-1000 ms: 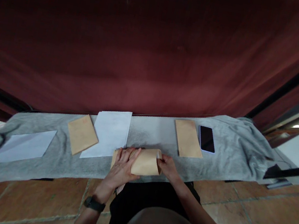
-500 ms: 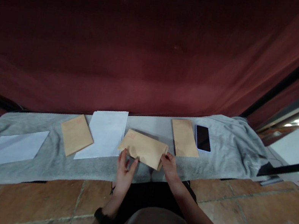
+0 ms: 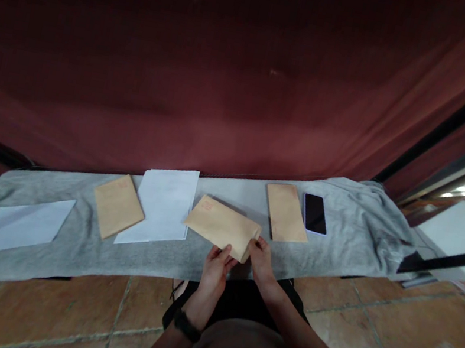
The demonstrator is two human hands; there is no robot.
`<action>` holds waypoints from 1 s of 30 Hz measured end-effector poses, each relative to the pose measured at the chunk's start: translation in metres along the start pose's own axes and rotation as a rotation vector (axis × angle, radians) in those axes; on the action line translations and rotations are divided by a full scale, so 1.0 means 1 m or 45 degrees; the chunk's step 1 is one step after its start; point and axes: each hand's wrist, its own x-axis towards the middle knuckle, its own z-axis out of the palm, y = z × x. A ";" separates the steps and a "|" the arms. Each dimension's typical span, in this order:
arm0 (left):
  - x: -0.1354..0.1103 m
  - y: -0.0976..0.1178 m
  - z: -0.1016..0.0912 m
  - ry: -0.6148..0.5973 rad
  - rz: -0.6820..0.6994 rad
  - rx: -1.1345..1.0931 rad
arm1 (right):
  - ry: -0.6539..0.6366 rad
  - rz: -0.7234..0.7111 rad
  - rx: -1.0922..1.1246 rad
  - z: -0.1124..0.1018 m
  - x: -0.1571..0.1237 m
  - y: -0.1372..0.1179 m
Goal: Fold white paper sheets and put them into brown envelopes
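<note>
Envelope [image 3: 223, 224] was held aslant, lower centre of frame. Left hand [image 3: 216, 267] had thumb and fingers clamped on its lower edge; right hand [image 3: 261, 260] pinched its right end. Phone [image 3: 315, 214] lay right of centre.

The middle envelope [image 3: 223, 225] is tan with red print [image 3: 207, 205], the left sheet [image 3: 20, 225] white, the cloth [image 3: 86, 253] grey, the far curtain [image 3: 238, 91] maroon.
</note>
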 end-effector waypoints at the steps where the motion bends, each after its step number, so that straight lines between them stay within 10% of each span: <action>1: 0.002 0.001 0.000 -0.002 0.010 0.020 | -0.007 0.000 0.006 -0.001 0.000 0.000; 17: 0.058 0.031 -0.010 -0.020 0.379 0.765 | -0.066 -0.130 -0.189 -0.037 0.015 0.013; 23: 0.052 0.036 -0.011 0.031 0.652 1.607 | -0.201 -0.800 -0.799 -0.047 0.019 0.015; 30: 0.036 0.025 -0.012 -0.041 1.224 2.448 | -0.358 -1.091 -1.111 -0.039 0.012 0.019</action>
